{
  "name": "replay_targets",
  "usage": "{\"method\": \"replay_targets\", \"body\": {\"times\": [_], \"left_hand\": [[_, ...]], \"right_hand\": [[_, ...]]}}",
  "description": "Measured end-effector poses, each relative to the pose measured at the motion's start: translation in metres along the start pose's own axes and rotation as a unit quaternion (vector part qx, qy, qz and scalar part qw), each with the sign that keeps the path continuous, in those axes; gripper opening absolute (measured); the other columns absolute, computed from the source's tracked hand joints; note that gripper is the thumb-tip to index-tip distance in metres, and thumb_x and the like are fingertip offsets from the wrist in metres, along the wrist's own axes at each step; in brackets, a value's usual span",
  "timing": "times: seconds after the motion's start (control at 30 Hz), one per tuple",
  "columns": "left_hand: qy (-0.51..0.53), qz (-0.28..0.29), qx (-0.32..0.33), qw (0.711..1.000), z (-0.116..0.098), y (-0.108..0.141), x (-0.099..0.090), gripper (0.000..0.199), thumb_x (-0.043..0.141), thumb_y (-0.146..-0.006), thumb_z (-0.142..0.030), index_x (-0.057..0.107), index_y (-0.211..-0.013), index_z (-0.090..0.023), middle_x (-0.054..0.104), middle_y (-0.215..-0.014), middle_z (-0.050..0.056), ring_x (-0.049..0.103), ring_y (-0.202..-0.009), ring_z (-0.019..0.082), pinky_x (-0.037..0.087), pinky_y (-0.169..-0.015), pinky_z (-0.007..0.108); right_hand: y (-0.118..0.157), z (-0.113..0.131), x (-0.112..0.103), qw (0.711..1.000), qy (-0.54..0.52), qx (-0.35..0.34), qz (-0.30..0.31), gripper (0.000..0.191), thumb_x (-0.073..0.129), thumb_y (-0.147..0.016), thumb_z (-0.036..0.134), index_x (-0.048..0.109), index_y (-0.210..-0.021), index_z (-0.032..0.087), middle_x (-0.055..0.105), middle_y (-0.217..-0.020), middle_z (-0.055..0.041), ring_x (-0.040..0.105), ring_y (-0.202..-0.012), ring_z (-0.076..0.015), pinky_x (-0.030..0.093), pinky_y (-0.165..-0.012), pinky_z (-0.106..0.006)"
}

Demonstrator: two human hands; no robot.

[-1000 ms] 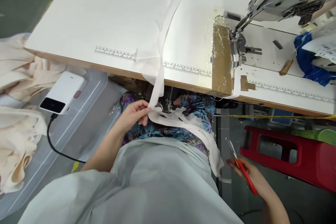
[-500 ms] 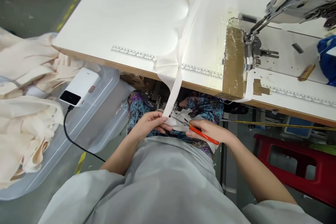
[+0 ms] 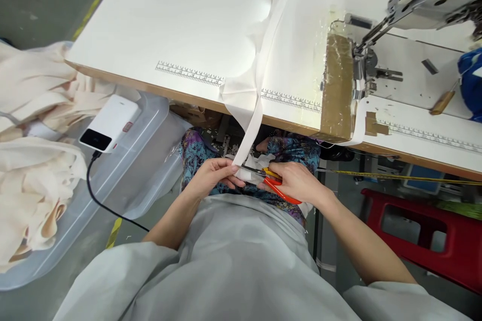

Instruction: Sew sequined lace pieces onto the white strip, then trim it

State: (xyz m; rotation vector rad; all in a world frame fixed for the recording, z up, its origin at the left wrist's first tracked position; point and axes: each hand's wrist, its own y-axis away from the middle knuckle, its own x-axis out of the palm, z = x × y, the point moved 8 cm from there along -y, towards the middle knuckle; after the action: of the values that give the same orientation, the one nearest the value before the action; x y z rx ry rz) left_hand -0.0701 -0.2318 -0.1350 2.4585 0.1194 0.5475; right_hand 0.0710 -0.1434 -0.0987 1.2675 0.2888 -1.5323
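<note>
A long white fabric strip (image 3: pixel 253 130) runs down over the table's front edge to my lap. My left hand (image 3: pixel 215 176) pinches its lower end between thumb and fingers. Scissors with red and orange handles (image 3: pixel 280 191) are in my right hand (image 3: pixel 295 180), their blades pointing left at the strip just beside my left fingertips. The blades look slightly parted, though the strip and fingers partly hide their tips. More white fabric lies beneath the scissors over my patterned trousers.
On the right of the white table (image 3: pixel 181 20) stands a sewing machine (image 3: pixel 433 5). At the left, a plastic bin (image 3: pixel 150 130) holds cream fabric and a white power bank (image 3: pixel 109 123) with a black cable. A red stool (image 3: pixel 459 246) is at the lower right.
The scissors have turned in my right hand, and their orange handle now shows apart from the red one. The view has shifted slightly; my left hand still pinches the strip.
</note>
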Motion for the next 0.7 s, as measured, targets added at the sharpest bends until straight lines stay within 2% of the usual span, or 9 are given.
{"method": "replay_targets", "body": {"times": [0.13,0.23,0.33,0.43,0.53,0.6,0.63,0.7], "left_hand": [[0.006,0.001,-0.007,1.0,-0.001,0.0,0.0,0.047,0.083,-0.065,-0.054,0.067,-0.079,-0.012,0.075,-0.068,0.009,0.074,-0.065,0.019,0.055,-0.056,0.021],[0.011,0.002,-0.01,1.0,0.0,-0.001,0.0,0.047,0.084,-0.064,-0.054,0.067,-0.079,-0.012,0.075,-0.068,0.008,0.074,-0.064,0.018,0.055,-0.056,0.02],[0.005,0.011,-0.01,1.0,0.003,-0.002,0.002,0.045,0.083,-0.066,-0.053,0.066,-0.078,-0.013,0.075,-0.069,0.009,0.074,-0.066,0.019,0.055,-0.057,0.021],[-0.015,0.013,-0.009,1.0,0.006,-0.002,-0.001,0.045,0.079,-0.07,-0.055,0.064,-0.077,-0.013,0.075,-0.069,0.01,0.074,-0.068,0.02,0.055,-0.058,0.023],[-0.1,0.01,0.002,0.995,0.001,0.001,-0.01,0.048,0.072,-0.077,-0.057,0.066,-0.095,-0.013,0.075,-0.08,0.01,0.073,-0.071,0.02,0.055,-0.061,0.026],[-0.205,-0.051,0.076,0.974,-0.019,0.003,-0.024,0.052,0.066,-0.083,-0.055,0.063,-0.116,-0.015,0.074,-0.098,0.011,0.069,-0.071,0.017,0.054,-0.063,0.028],[-0.262,-0.106,0.136,0.95,-0.035,0.005,-0.031,0.052,0.064,-0.085,-0.053,0.061,-0.122,-0.016,0.071,-0.105,0.011,0.067,-0.073,0.016,0.053,-0.065,0.028],[-0.358,-0.217,0.265,0.869,-0.07,0.011,-0.036,0.047,0.06,-0.089,-0.049,0.06,-0.124,-0.018,0.066,-0.112,0.01,0.064,-0.085,0.018,0.052,-0.074,0.031]], "right_hand": [[0.0,-0.003,0.004,1.0,-0.009,0.003,-0.001,0.053,0.041,-0.091,0.068,0.039,-0.062,0.024,0.054,-0.056,-0.0015,0.049,-0.052,-0.0167,0.021,-0.052,-0.028],[-0.003,-0.001,0.004,1.0,0.008,0.006,-0.005,0.051,0.042,-0.091,0.067,0.044,-0.065,0.023,0.059,-0.061,-0.0032,0.054,-0.055,-0.0185,0.019,-0.052,-0.029],[-0.008,0.003,0.002,1.0,0.014,0.004,-0.011,0.05,0.043,-0.09,0.067,0.048,-0.068,0.023,0.062,-0.065,-0.0046,0.057,-0.058,-0.0201,0.019,-0.052,-0.029],[-0.011,0.003,0.003,1.0,-0.001,0.007,-0.012,0.053,0.042,-0.09,0.069,0.048,-0.065,0.023,0.059,-0.06,-0.0042,0.056,-0.056,-0.0197,0.02,-0.052,-0.029],[-0.005,-0.005,0.007,0.999,-0.019,0.018,-0.024,0.055,0.041,-0.089,0.071,0.045,-0.062,0.023,0.056,-0.057,-0.0028,0.052,-0.053,-0.018,0.021,-0.052,-0.028],[0.003,-0.011,0.01,0.998,-0.039,0.026,-0.046,0.055,0.041,-0.088,0.072,0.041,-0.061,0.024,0.053,-0.056,-0.0017,0.047,-0.051,-0.0164,0.022,-0.051,-0.027],[0.007,-0.013,0.011,0.997,-0.053,0.028,-0.057,0.055,0.041,-0.088,0.072,0.039,-0.061,0.024,0.051,-0.055,-0.001,0.045,-0.05,-0.0157,0.023,-0.051,-0.027],[0.013,-0.014,0.015,0.993,-0.085,0.028,-0.074,0.055,0.043,-0.087,0.073,0.036,-0.062,0.025,0.048,-0.054,0.0007,0.041,-0.048,-0.0145,0.025,-0.05,-0.026]]}}
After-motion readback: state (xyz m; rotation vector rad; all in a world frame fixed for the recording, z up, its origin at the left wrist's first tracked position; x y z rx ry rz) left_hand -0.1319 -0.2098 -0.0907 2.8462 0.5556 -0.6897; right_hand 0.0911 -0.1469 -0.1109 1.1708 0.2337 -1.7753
